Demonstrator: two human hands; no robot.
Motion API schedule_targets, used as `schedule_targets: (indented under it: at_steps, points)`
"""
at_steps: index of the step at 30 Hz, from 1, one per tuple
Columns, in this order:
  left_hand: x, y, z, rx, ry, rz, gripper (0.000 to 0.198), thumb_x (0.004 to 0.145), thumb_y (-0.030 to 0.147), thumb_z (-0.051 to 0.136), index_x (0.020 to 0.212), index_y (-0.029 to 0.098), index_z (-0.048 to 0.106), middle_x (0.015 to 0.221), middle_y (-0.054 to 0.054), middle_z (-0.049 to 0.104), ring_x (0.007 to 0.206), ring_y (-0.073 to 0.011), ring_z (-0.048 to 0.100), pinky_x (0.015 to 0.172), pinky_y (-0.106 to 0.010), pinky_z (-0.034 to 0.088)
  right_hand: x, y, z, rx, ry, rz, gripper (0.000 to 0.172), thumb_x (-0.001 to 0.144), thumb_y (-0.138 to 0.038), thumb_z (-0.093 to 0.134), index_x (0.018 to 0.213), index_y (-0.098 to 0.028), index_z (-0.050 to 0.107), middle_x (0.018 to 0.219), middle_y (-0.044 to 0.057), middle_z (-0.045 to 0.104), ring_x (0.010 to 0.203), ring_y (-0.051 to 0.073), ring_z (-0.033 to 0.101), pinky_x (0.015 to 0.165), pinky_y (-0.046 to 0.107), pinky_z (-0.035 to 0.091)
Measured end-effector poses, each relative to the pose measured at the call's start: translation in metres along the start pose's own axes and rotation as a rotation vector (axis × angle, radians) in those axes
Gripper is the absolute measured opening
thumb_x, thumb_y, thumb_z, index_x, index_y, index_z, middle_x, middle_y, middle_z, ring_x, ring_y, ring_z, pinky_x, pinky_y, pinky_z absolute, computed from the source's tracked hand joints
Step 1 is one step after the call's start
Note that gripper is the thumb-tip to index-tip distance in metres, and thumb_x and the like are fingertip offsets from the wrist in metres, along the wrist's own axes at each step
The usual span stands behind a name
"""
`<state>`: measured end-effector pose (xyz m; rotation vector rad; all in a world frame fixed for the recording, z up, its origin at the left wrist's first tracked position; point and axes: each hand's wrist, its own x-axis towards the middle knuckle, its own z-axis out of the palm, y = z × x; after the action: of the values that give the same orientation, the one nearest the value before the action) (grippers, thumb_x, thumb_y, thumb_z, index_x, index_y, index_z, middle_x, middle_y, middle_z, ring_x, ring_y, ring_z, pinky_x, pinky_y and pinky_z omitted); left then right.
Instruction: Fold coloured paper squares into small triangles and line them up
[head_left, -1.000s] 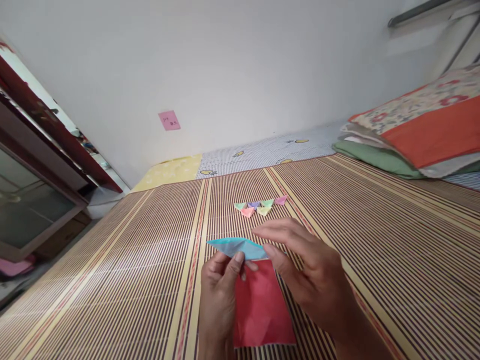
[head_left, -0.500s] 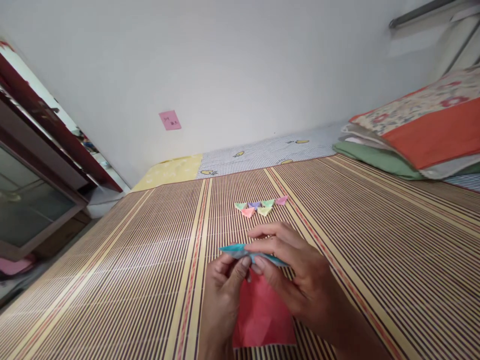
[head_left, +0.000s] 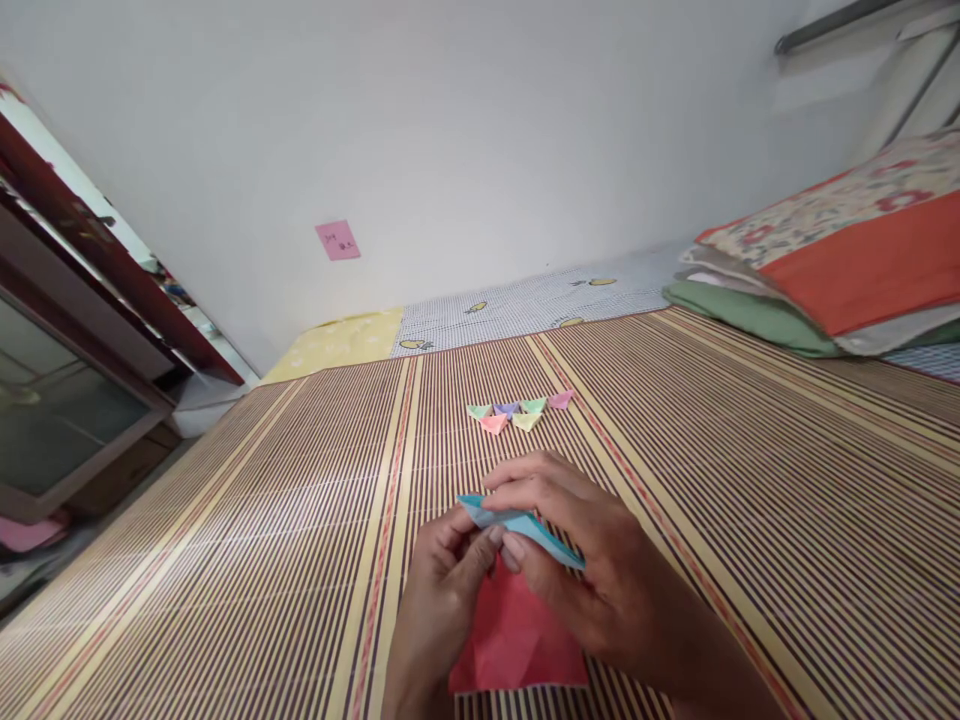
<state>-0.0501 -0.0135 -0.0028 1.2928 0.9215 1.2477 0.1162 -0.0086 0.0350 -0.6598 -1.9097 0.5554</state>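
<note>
A narrow folded piece of blue paper (head_left: 525, 527) is pinched between both my hands just above a striped bamboo mat (head_left: 262, 540). My left hand (head_left: 442, 600) grips it from below with thumb and fingers closed. My right hand (head_left: 592, 570) covers it from the right, fingers curled over the fold. Under my hands lies a red sheet of paper (head_left: 517, 645) flat on the mat. Several small folded paper pieces (head_left: 517, 414) in pastel colours sit in a cluster farther away on the mat.
A stack of folded bedding and pillows (head_left: 840, 270) rests at the far right. A patterned sheet (head_left: 525, 300) runs along the white wall, which bears a pink sticky note (head_left: 337, 240). A dark red cabinet with glass (head_left: 67, 380) stands at the left.
The blue paper was spread wider at first; my hands have come together on it, it now looks narrower and tilts down to the right. The red sheet has shifted slightly.
</note>
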Motion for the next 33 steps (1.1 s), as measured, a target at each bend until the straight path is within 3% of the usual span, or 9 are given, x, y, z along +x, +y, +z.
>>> schedule_targets:
  at_steps: [5,9,12,20,25,33]
  points:
    - [-0.002,-0.005,-0.004,-0.019,-0.015,-0.021,0.013,0.091,0.027,0.070,0.093,0.021,0.082,0.062,0.000,0.059,0.060,-0.0125,0.049,0.060,-0.024,0.039,-0.001,0.000,-0.003,0.055,-0.029,0.007,0.029,0.095,-0.009,0.052,0.116,-0.024,0.066,0.114,0.004,0.069,0.111,0.017,0.064,0.097,0.030,0.052]
    - [-0.003,-0.009,-0.009,-0.136,-0.026,-0.031,0.013,0.090,0.027,0.072,0.096,0.018,0.080,0.059,0.001,0.060,0.056,-0.0106,0.049,0.058,-0.022,0.038,-0.003,0.002,-0.005,0.070,-0.039,0.014,0.034,0.098,-0.011,0.052,0.127,-0.027,0.063,0.116,0.003,0.070,0.113,0.017,0.064,0.099,0.031,0.051]
    - [-0.003,-0.008,-0.010,-0.255,0.009,-0.033,0.011,0.086,0.027,0.078,0.088,0.016,0.077,0.056,0.001,0.061,0.053,-0.0086,0.048,0.056,-0.020,0.038,-0.003,0.002,-0.006,0.048,-0.031,0.006,0.031,0.100,-0.014,0.053,0.128,-0.025,0.063,0.115,0.003,0.071,0.112,0.017,0.065,0.097,0.030,0.051]
    - [0.003,-0.011,-0.012,-0.404,0.080,-0.035,0.012,0.085,0.026,0.079,0.085,0.016,0.072,0.058,0.003,0.061,0.050,-0.0061,0.046,0.054,-0.017,0.037,-0.002,-0.005,-0.008,-0.022,-0.041,-0.025,0.024,0.102,-0.017,0.052,0.120,-0.024,0.066,0.112,0.002,0.071,0.115,0.016,0.064,0.098,0.027,0.048]
    - [0.002,-0.012,-0.014,-0.389,0.066,-0.053,0.011,0.087,0.024,0.076,0.083,0.015,0.072,0.059,0.001,0.063,0.054,-0.0081,0.049,0.057,-0.018,0.040,-0.002,-0.002,-0.007,0.027,-0.078,0.081,0.024,0.105,-0.017,0.043,0.098,-0.022,0.066,0.094,0.001,0.067,0.096,0.016,0.066,0.084,0.028,0.050]
    - [0.003,-0.010,-0.015,-0.411,0.066,-0.020,0.010,0.090,0.023,0.073,0.090,0.016,0.079,0.066,-0.001,0.065,0.063,-0.0094,0.054,0.067,-0.020,0.044,-0.001,0.003,-0.009,0.197,-0.119,0.164,0.020,0.098,-0.012,0.051,0.094,-0.020,0.069,0.091,0.000,0.068,0.087,0.013,0.066,0.078,0.026,0.050]
